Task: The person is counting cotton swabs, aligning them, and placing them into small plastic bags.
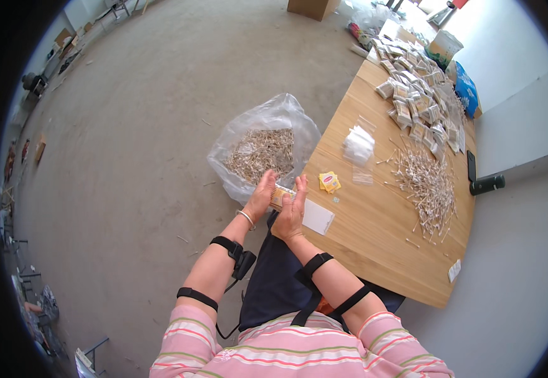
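Note:
Between my two hands, just off the near left edge of the table [375,242], is a small pack of cotton swabs [280,195] with a yellow-orange label. My left hand [261,196] presses it from the left, fingers closed along its side. From the right, my right hand [290,213] grips it, thumb across the front. Part of the pack is covered by my fingers. Just beyond my hands, a large clear plastic bag [223,146] stands open, holding many loose cotton swabs [261,153]. A white card [319,218] lies on the table beside my right hand.
Small yellow cards [329,182] and clear plastic sleeves [359,146] lie on the table. Loose swabs [428,192] spread at its right side, with a heap of filled packs [416,101] behind. A phone [471,166] and dark bottle [488,184] sit at the right edge.

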Demonstrator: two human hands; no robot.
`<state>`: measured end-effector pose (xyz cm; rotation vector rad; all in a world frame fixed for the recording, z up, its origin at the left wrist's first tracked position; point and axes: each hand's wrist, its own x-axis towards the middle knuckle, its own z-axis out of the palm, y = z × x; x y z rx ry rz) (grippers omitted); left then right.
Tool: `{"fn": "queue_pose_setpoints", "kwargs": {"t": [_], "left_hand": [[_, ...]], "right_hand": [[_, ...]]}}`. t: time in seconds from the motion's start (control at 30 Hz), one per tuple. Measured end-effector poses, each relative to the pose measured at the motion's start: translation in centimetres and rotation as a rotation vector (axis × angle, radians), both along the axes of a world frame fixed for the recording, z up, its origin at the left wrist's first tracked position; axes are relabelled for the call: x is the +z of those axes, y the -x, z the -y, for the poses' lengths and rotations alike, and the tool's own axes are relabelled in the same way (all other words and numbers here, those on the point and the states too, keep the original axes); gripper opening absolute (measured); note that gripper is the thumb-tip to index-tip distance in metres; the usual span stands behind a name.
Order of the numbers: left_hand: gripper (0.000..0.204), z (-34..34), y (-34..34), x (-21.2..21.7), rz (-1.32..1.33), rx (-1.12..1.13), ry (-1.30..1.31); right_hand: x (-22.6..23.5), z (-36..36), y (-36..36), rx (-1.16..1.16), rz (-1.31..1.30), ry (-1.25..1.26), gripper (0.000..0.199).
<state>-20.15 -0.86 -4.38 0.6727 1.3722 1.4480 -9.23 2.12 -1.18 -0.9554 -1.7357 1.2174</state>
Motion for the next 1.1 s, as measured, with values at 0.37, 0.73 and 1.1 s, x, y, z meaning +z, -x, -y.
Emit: {"fn": "queue_pose_setpoints", "kwargs": {"t": [0.37, 0.73, 1.1], "left_hand": [[0.038, 3.0, -4.6, 0.9, 0.172, 0.425, 0.287], [0.021, 0.8, -6.3, 2.3, 0.259, 0.521, 0.237], [0.016, 0.3, -4.8, -0.4, 0.418, 0.549, 0.046]], "right_hand": [[-0.8, -0.3, -0.5, 0.030, 0.029, -0.026, 0.049], [-0.9, -0.7, -0.7, 0.163, 0.107, -0.021, 0.044], [-0.9, -0.3, -0.1, 0.146, 0.083, 0.011, 0.044]]}}
